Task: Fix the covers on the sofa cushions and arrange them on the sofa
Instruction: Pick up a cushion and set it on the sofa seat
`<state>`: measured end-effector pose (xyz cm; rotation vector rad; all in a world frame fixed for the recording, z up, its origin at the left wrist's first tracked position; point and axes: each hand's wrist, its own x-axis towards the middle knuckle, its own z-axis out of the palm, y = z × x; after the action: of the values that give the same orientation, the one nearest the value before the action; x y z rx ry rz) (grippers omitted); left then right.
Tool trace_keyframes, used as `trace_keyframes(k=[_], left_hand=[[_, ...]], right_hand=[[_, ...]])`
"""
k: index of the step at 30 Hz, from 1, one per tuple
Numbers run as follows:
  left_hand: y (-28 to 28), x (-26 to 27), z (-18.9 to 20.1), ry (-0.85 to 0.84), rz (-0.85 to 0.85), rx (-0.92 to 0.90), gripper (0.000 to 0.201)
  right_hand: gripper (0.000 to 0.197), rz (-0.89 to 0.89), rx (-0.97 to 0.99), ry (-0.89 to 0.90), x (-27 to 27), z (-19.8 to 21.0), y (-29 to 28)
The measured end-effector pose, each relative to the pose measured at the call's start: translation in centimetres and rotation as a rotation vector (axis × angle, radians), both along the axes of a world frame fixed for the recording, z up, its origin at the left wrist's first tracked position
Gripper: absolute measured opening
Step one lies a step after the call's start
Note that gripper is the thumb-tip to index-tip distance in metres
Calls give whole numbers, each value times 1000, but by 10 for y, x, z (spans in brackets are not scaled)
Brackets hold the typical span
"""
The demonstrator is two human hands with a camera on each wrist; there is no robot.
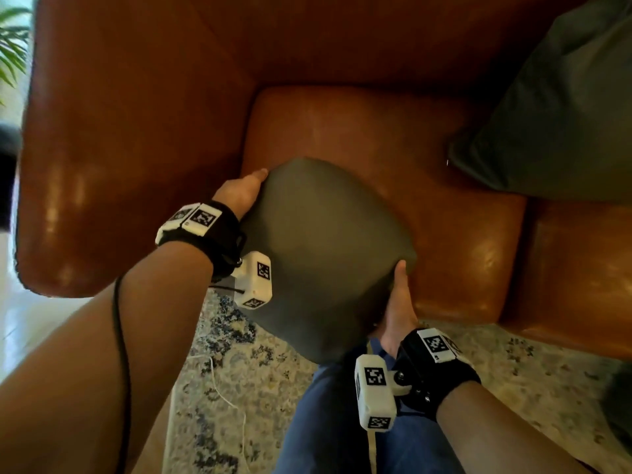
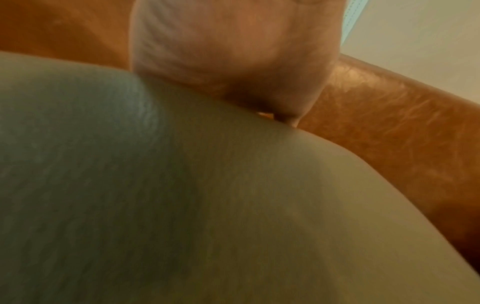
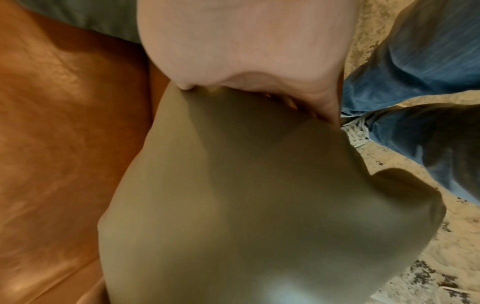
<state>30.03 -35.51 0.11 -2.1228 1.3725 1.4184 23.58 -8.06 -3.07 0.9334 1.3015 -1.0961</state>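
Grey cushion (image 1: 321, 248) held over front edge of brown leather sofa (image 1: 376, 138) seat, gripped at opposite corners by left hand (image 1: 241, 193) and right hand (image 1: 398, 302). Second grey cushion (image 1: 554, 107) propped at sofa's right. Patterned rug (image 1: 225, 336) seen below.

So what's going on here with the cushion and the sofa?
A person holds a plump grey-green fabric cushion between both hands, over the front edge of a tan leather sofa. The left hand grips its far left corner and the right hand its near right edge. A second grey-green cushion already leans at the sofa's right.
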Motion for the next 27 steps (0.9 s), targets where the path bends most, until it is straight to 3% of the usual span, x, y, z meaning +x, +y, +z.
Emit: trace_keyframes(k=[2, 4, 6, 9, 10, 15, 20, 23, 27], left_hand=[[3, 8, 0, 54, 52, 17, 96], [7, 9, 7, 120, 93, 18, 86], [8, 7, 13, 189, 139, -15, 79], [5, 5, 14, 303, 242, -58, 70], [5, 2, 16, 343, 287, -30, 68], [-8, -20, 13, 560, 446, 29, 45], [-38, -55, 12, 643, 484, -68, 37], [-56, -73, 8, 678, 471, -102, 32], [-69, -85, -6, 678, 448, -101, 31]], right_hand=[[92, -18, -9, 71, -10, 7, -2], [87, -32, -26, 131, -19, 14, -5], [98, -44, -15, 179, -33, 20, -14], [137, -83, 96, 280, -67, 12, -27], [137, -53, 85, 341, -82, 9, -33], [72, 70, -199, 550, -153, 33, -85], [41, 125, -278, 653, -205, 21, -128], [39, 152, -290, 684, -223, 14, -144], [68, 240, -281, 717, -235, 7, -155]])
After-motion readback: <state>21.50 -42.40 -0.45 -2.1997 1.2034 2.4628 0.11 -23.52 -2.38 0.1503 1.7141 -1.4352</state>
